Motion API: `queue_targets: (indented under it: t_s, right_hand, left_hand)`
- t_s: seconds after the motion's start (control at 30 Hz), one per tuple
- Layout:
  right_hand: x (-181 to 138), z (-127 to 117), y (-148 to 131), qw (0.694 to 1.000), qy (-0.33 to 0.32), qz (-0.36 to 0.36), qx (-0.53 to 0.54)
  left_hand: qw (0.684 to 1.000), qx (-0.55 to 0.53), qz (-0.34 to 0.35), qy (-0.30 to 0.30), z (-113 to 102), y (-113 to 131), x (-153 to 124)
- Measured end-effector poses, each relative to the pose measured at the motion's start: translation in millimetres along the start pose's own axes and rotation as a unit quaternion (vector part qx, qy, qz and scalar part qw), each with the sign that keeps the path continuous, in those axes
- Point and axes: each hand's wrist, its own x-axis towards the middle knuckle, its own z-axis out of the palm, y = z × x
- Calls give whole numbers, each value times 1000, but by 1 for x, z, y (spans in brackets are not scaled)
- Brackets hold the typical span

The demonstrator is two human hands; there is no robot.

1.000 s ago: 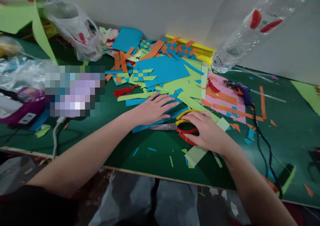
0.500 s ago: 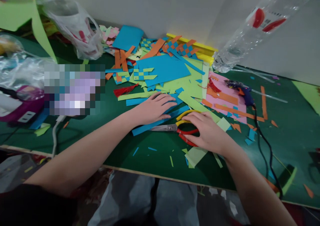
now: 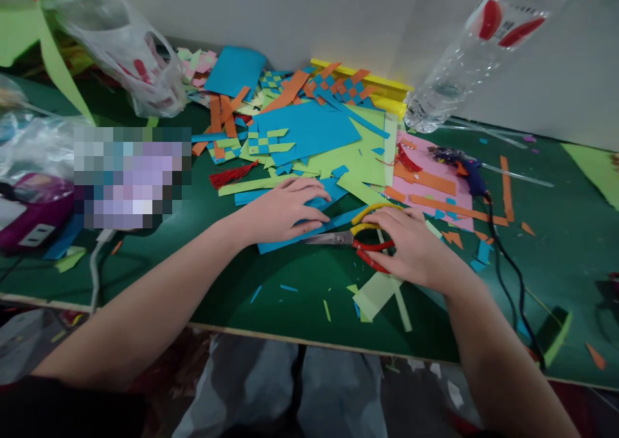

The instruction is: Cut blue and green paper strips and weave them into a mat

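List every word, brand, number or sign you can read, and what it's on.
None can be read.
Bottle label: dark print near red shapes, too small and blurred.
Bag: red print, too blurred.
Pixelated patch: nothing legible.
Scissors: no legible marking.

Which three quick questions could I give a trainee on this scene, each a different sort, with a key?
1. Which hand holds the scissors?
2. True or false: in the picture, the glue gun lies to the right of the scissors.
3. What colour is the paper strip that reaches out from under the left hand? a) pink b) blue c) orange

Key: 1. The right hand; 2. True; 3. b
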Motion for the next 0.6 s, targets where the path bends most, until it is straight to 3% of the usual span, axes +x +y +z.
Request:
queue_targets:
  t_s: [0.23, 0.6]
  right_hand:
    - [-4, 3, 16, 1000, 18, 16, -3]
    - [1, 0, 4, 1000, 10, 15, 9]
  left_hand:
    - [999, 24, -24, -43, 8, -2, -1]
    - [998, 53, -30, -23, 11, 0, -4]
